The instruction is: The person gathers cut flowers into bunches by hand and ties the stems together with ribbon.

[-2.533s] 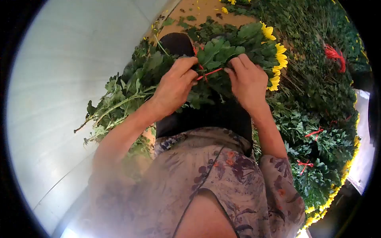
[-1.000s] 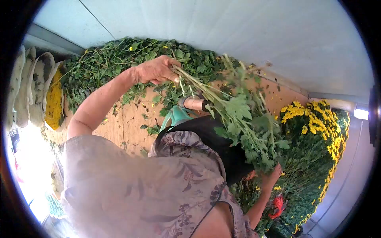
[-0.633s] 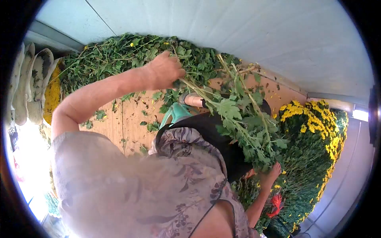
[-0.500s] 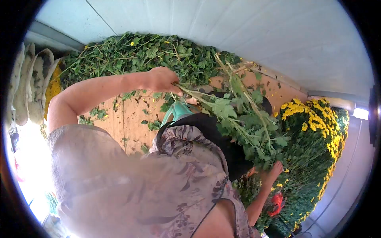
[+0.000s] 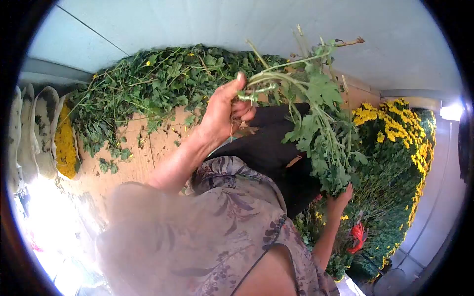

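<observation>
A bunch of leafy chrysanthemum stems point(image 5: 321, 116) stretches between my two hands, cut ends upward and leafy tops hanging over my dark-clad lap. My left hand point(image 5: 228, 103) is turned palm up at the stem end, thumb raised and fingers curled. A thin pale strand point(image 5: 259, 92) runs from its grip to the stems; I cannot tell whether it is a tie or a stem. Lower right, my right hand point(image 5: 341, 196) is closed at the leafy tops, its fingers partly hidden by leaves.
A heap of green cuttings point(image 5: 163, 84) lies along the wall. To the right stands a large pile of yellow chrysanthemums point(image 5: 395, 163) with a red tie point(image 5: 357, 238) nearby. Pale sacks point(image 5: 45, 130) and a container of yellow petals point(image 5: 66, 143) are at left. Loose leaves dot the brown floor board point(image 5: 133, 148).
My left hand has turned palm up and shifted slightly right, its forearm lower. The stem ends have risen and spread apart. My right hand stays near the leafy tops, slightly higher.
</observation>
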Demonstrator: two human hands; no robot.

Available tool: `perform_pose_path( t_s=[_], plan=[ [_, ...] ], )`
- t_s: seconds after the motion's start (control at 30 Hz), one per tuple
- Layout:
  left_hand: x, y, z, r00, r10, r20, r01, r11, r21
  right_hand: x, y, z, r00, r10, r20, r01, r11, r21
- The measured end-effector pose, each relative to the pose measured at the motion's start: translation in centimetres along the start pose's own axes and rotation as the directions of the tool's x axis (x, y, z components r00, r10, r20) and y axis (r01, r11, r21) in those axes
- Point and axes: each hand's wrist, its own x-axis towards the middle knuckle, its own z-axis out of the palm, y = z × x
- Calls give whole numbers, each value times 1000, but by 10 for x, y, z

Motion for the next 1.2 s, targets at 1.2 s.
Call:
perform_pose_path(
  t_s=[1.2],
  plan=[
    [105, 12, -6, 994, 36, 106, -21, 990, -139, 14, -49, -14, 1000, 9, 24, -5, 984, -180]
  ],
)
